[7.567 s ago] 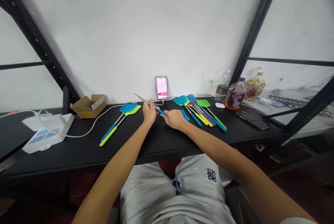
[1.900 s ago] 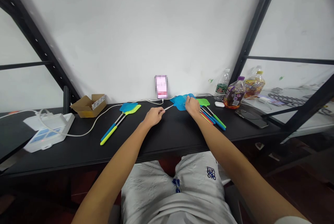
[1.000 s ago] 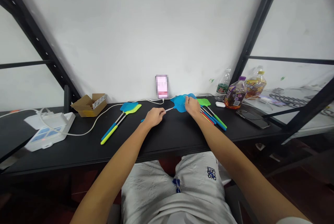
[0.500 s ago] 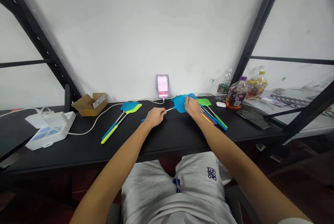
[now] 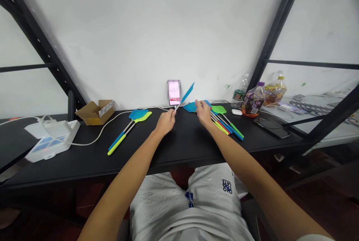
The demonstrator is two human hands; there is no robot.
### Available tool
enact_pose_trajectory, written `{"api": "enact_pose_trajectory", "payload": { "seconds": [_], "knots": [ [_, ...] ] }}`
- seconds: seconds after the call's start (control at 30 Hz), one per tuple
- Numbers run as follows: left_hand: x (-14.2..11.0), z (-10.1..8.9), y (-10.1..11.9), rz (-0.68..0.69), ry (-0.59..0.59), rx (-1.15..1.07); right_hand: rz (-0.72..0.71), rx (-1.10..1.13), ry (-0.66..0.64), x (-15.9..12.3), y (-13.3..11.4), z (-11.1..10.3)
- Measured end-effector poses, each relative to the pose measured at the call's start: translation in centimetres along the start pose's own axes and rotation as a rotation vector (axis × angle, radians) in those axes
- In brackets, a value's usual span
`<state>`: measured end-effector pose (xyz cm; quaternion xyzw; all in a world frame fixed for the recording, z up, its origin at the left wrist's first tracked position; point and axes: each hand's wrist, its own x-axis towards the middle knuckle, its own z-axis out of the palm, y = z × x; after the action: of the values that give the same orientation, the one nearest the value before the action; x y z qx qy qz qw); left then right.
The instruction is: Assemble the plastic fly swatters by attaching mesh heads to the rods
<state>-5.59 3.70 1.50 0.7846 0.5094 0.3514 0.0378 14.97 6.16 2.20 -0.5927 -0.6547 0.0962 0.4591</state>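
My left hand (image 5: 166, 120) is closed around the metal rod of a blue fly swatter (image 5: 187, 92), whose head stands lifted off the black table (image 5: 84, 160) in front of the phone. My right hand (image 5: 203, 113) hovers just right of it with fingers apart, holding nothing, above a pile of several coloured fly swatters (image 5: 224, 123). Two more swatters (image 5: 127, 130), one blue and one yellow-green, lie side by side to the left.
A phone (image 5: 174, 92) leans on the white wall with a cable running left to a white power strip (image 5: 50, 142). A small cardboard box (image 5: 94, 112) sits at back left. Bottles (image 5: 252, 102), an earbud case (image 5: 236, 112) and a dark phone (image 5: 270, 128) lie at right.
The blue swatter's head was under my right hand on the pile; my left hand has now tilted it up off the table, and my right hand has let go.
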Motion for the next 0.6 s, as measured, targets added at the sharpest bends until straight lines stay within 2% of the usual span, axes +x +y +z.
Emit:
{"api": "enact_pose_trajectory", "payload": {
  "seconds": [0.13,0.23,0.33,0.4,0.5,0.6],
  "knots": [
    [-0.3,0.2,0.8,0.093,-0.044,-0.149,-0.22,0.142,-0.123,-1.9,-1.4,1.7],
    [-0.7,0.4,1.5,0.121,-0.101,-0.236,-0.235,0.128,-0.125,-2.3,-1.6,2.5],
    [-0.9,0.6,2.1,0.117,-0.166,-0.293,-0.184,0.123,-0.082,-1.8,-1.1,2.7],
    [-1.0,0.6,2.4,0.132,-0.183,-0.278,-0.101,0.123,-0.051,-1.1,-0.7,2.5],
    [-1.0,0.5,2.3,0.14,-0.178,-0.211,0.053,0.108,-0.009,0.1,0.2,1.7],
    [-0.8,0.3,1.5,0.082,-0.132,-0.095,0.141,0.051,0.022,1.4,1.4,0.4]
  ]
}}
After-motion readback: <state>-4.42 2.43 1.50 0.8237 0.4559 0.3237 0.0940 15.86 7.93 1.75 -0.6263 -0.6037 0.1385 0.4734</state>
